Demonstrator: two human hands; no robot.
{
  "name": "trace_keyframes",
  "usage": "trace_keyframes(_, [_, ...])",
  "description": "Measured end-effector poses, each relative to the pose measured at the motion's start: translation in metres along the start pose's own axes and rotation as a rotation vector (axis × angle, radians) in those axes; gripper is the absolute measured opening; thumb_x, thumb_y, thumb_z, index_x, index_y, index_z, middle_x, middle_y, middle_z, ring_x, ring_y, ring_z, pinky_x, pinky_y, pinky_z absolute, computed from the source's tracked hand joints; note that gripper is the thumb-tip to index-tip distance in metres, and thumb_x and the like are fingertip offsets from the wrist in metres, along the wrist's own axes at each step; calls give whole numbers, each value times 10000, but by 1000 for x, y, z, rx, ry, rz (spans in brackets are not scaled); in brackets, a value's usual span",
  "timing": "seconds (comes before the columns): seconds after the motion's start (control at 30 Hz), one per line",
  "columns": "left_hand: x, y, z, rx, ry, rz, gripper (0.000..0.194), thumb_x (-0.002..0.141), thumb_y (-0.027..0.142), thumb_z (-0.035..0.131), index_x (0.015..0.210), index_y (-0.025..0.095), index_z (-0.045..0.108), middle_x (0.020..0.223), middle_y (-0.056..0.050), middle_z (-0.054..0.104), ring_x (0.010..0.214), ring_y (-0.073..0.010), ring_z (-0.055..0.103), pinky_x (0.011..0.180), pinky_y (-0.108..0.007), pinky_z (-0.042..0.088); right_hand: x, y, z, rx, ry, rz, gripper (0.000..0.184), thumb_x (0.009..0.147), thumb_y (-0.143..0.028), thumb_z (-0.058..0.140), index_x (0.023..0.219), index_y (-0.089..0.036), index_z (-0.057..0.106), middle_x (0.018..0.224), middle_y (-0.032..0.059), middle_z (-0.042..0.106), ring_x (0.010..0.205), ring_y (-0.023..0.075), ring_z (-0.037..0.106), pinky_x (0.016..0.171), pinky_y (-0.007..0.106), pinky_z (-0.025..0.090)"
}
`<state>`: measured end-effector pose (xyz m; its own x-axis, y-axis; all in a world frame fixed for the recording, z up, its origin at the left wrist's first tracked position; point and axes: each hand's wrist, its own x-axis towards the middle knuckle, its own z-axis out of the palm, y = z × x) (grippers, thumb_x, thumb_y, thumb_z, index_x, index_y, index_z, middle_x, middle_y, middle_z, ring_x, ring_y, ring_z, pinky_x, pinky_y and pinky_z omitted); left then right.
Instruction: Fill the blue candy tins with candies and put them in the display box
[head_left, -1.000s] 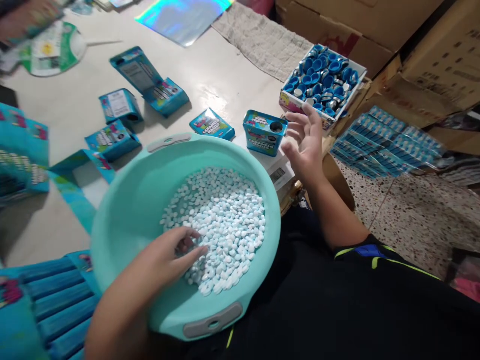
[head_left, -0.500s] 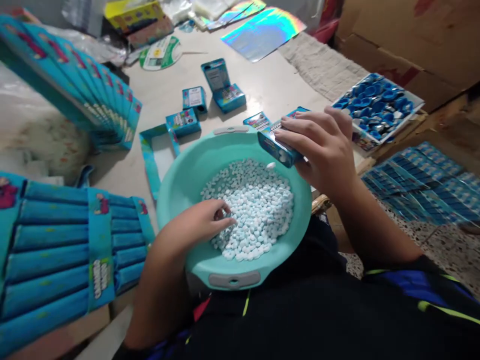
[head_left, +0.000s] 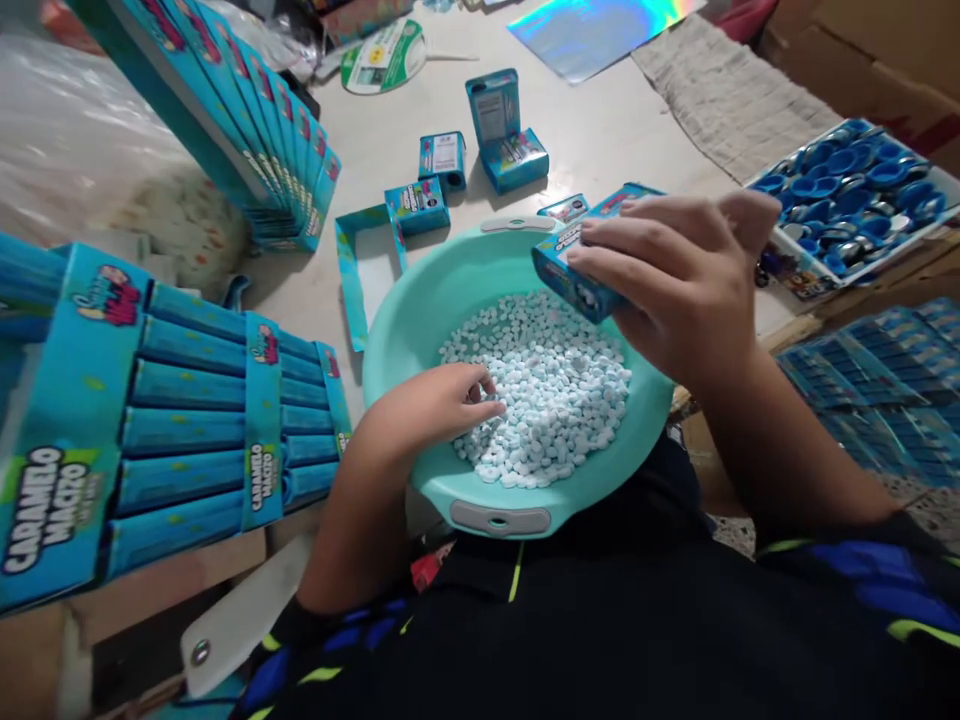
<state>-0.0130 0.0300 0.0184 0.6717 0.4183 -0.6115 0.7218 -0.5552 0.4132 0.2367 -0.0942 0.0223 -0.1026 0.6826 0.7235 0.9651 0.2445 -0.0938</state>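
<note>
A turquoise basin (head_left: 405,330) with grey handles holds a heap of small white and pale blue candies (head_left: 547,410). My left hand (head_left: 450,395) is inside it at the left edge of the heap. Its fingers curl in toward the thumb, and whatever lies under them is hidden. Over the basin's far right rim, my right hand (head_left: 682,270) grips a small blue candy box (head_left: 577,260) from above. That box is tilted, with its near end down toward the candies and something whitish showing there.
Beyond the basin are several small blue boxes (head_left: 416,205), one with its lid up (head_left: 495,110), and a shallow blue tray (head_left: 349,290). Display cartons (head_left: 259,420) crowd the left. A white container of blue caps (head_left: 945,190) stands right, above wrapped blue packs (head_left: 885,390).
The view has shifted, so everything sits differently in the picture. A white candy that was just below the box's lower end is no longer seen there. Both hands keep nearly the same pose.
</note>
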Motion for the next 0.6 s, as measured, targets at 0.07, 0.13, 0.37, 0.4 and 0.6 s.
trace_keyframes(0.07, [0,1,-1,-3,-5,0,375,922,523,586,1078,201,700,1037,-86,766,941,-271,700,759,-346,487,-3,1,2,34,-37,72,424,1027,-225,494,1353,-442,657,1382,-75,743,1302,250,677,1116,547,531])
trace_keyframes(0.13, [-1,1,-1,-8,-9,0,381,925,528,583,1082,199,695,1050,-90,767,952,-276,704,764,-350,493,-9,4,3,69,-11,135,408,1003,-249,549,1347,-442,655,1383,-53,739,1314,269,670,1127,568,518])
trace_keyframes(0.37, [0,2,-4,-14,-22,-27,419,920,540,561,1109,193,700,1053,-89,758,958,-272,700,784,-359,500,-48,71,29,165,407,505,458,858,-451,780,1266,-294,645,1196,101,747,1124,308,720,1008,527,579])
trace_keyframes(0.4, [1,3,-5,-12,-27,-31,427,913,549,556,1099,192,699,1035,-87,755,941,-271,697,779,-362,497,-56,84,35,219,417,550,482,842,-502,779,1246,-284,634,1158,91,737,1072,295,724,956,514,600])
trace_keyframes(0.6, [9,-2,-8,-35,-55,-51,536,856,674,524,1028,194,693,896,-72,732,813,-271,678,711,-367,493,-84,111,59,440,225,732,638,797,-610,771,1291,-266,558,1157,55,675,1080,266,708,921,469,632])
